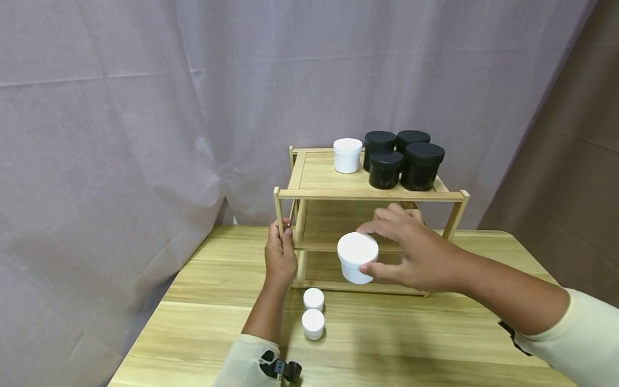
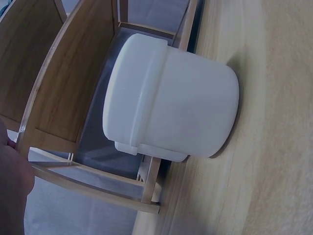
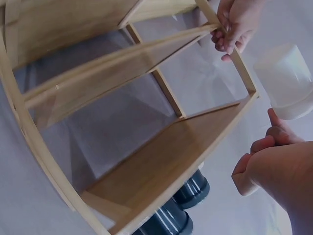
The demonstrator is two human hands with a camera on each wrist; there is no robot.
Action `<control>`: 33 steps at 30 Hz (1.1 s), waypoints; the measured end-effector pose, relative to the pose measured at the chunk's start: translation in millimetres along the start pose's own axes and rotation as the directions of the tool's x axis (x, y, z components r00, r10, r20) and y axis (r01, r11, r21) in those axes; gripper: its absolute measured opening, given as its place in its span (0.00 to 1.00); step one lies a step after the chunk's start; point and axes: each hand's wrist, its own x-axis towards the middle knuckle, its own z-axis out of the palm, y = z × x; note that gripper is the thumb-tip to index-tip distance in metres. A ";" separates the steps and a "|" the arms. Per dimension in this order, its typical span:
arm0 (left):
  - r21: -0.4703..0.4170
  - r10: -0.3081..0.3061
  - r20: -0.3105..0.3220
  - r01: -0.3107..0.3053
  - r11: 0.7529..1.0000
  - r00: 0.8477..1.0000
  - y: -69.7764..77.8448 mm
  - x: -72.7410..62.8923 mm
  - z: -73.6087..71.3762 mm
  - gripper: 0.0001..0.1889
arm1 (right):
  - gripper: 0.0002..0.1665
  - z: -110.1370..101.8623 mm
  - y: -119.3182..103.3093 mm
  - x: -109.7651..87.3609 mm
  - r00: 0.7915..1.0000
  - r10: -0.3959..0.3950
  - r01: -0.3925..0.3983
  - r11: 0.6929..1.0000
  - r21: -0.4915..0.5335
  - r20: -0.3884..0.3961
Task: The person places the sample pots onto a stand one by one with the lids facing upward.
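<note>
Head: right fingers (image 1: 384,228) clamped on jar (image 1: 354,258), shelf edge (image 1: 316,246) behind; left fingers (image 1: 274,235) round post (image 1: 278,209).

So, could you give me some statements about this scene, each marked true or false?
The right hand holds a round white lidded jar. True.
The left hand touches nothing. False: the left hand grips the pale wooden rack.
Four round black lidded jars stand on the rack's top shelf. True.
The top shelf holds only black jars. False: another white jar stands there.
Two small round white jars stand on the pale wooden table. True.
</note>
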 end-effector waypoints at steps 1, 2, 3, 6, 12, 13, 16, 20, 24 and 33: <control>-0.002 0.001 -0.001 -0.001 1.000 1.000 -0.1 0.2 0.2 0.12 | 0.25 -2.5 -0.6 2.2 1.000 -0.003 0.003 1.000 -0.001 -0.005; -0.004 0.000 -0.002 0.000 1.000 1.000 0.2 0.3 0.5 0.12 | 0.25 -4.8 -1.1 4.2 1.000 -0.002 0.002 1.000 -0.003 -0.008; -0.005 -0.002 -0.003 0.002 1.000 1.000 0.1 0.4 0.7 0.12 | 0.25 -6.8 -1.3 6.1 1.000 -0.007 0.007 1.000 -0.005 -0.011; -0.005 -0.009 -0.002 0.009 1.000 1.000 0.0 0.5 1.5 0.12 | 0.25 -11.2 -0.7 10.8 1.000 -0.010 0.010 1.000 -0.012 -0.020; 0.003 -0.010 -0.002 0.010 1.000 1.000 0.1 -0.2 3.9 0.12 | 0.26 -17.5 3.2 16.8 0.999 0.010 -0.008 0.999 0.041 -0.042; 0.003 -0.007 -0.003 0.007 1.000 1.000 0.2 -0.5 4.3 0.12 | 0.26 -18.7 3.8 17.9 0.999 0.011 -0.009 0.998 0.059 -0.044; 0.003 0.000 -0.009 0.000 1.000 1.000 -0.1 -0.6 4.9 0.12 | 0.25 -23.1 5.5 22.3 0.998 0.003 0.003 0.994 0.109 -0.058; 0.006 0.004 -0.012 -0.004 1.000 1.000 -0.2 -0.7 5.1 0.12 | 0.25 -31.6 6.1 29.9 0.998 0.022 -0.013 0.985 0.171 -0.053; 0.004 0.001 -0.014 -0.001 1.000 1.000 -0.3 -0.6 5.2 0.12 | 0.28 -41.4 7.2 39.7 0.993 0.118 -0.120 0.963 0.241 0.025; -0.014 0.002 -0.014 -0.003 1.000 1.000 -0.8 0.1 5.8 0.12 | 0.30 -62.7 9.1 65.9 0.949 0.272 -0.311 0.895 0.320 0.160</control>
